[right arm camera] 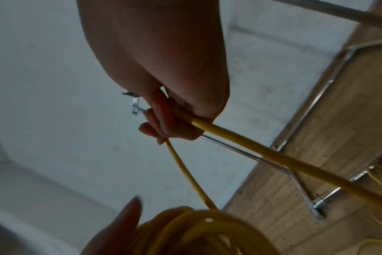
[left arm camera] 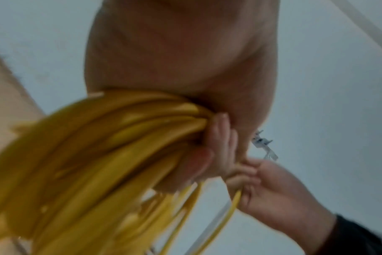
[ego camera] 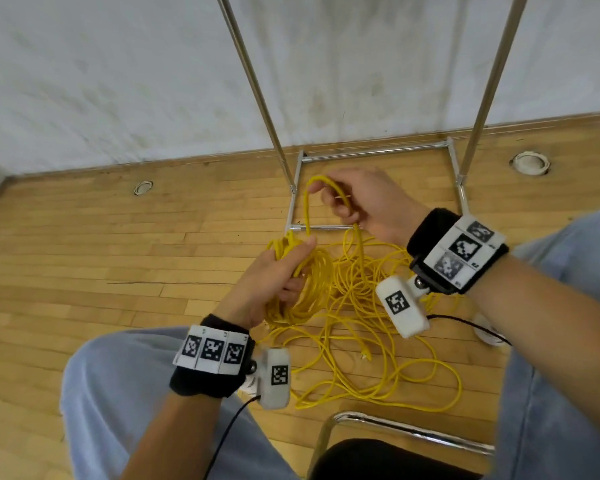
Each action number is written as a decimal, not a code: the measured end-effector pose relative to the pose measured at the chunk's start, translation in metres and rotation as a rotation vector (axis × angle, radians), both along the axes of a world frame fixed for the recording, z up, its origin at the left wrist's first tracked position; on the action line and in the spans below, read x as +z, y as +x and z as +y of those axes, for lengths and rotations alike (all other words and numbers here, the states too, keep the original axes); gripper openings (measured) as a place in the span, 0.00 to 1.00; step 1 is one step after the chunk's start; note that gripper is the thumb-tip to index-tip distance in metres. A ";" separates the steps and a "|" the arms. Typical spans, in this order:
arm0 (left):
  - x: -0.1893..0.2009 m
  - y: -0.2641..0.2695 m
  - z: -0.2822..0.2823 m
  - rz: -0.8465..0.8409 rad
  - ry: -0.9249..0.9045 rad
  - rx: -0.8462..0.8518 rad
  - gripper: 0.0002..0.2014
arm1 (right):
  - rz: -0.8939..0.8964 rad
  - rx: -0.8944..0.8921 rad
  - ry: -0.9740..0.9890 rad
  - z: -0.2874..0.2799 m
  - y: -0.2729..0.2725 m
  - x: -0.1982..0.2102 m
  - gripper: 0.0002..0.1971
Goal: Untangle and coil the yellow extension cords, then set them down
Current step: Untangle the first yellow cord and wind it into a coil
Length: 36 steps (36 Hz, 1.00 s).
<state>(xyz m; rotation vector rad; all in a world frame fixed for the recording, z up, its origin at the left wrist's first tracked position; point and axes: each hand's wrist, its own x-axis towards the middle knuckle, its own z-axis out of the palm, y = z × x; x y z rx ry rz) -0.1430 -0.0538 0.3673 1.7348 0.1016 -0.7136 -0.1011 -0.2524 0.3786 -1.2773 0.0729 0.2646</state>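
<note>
Pale grey wall [ego camera: 118, 81] fills the upper half of the head view, meeting a light wooden plank floor [ego camera: 84, 254] that runs across the middle and lower left. Against the wall at upper centre stands a chrome tubular metal rack [ego camera: 374, 154], its two poles rising out of the frame and its rectangular base resting on the floor. Two legs in light blue jeans [ego camera: 561, 341] frame the lower corners, with a black chair seat edged by a chrome tube [ego camera: 406, 427] at bottom centre.

At the centre of the frame, loose yellow extension cord [ego camera: 378, 375] sprawls in tangled loops on the floor between the legs. Above it, the left hand [ego camera: 274, 282] has its fingers curled round a coiled bundle of yellow cord [ego camera: 312, 289], thumb pointing up; the left wrist view shows the strands gathered tight in the palm. Just above, the right hand [ego camera: 364, 202] pinches a single arched loop of yellow cord [ego camera: 323, 185] between curled fingers and thumb, with one strand leading down to the bundle. Both wrists wear black bands with white marker tags [ego camera: 458, 254].
</note>
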 end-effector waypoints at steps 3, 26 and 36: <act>-0.004 -0.006 -0.010 0.180 -0.252 0.163 0.28 | -0.090 0.113 -0.072 0.013 -0.017 0.008 0.18; -0.005 0.018 -0.001 0.274 -0.819 0.599 0.16 | -0.396 0.306 -0.552 0.055 -0.097 -0.027 0.13; 0.025 0.028 0.032 0.120 -0.899 0.565 0.15 | -0.438 0.385 -0.712 0.032 -0.090 -0.079 0.22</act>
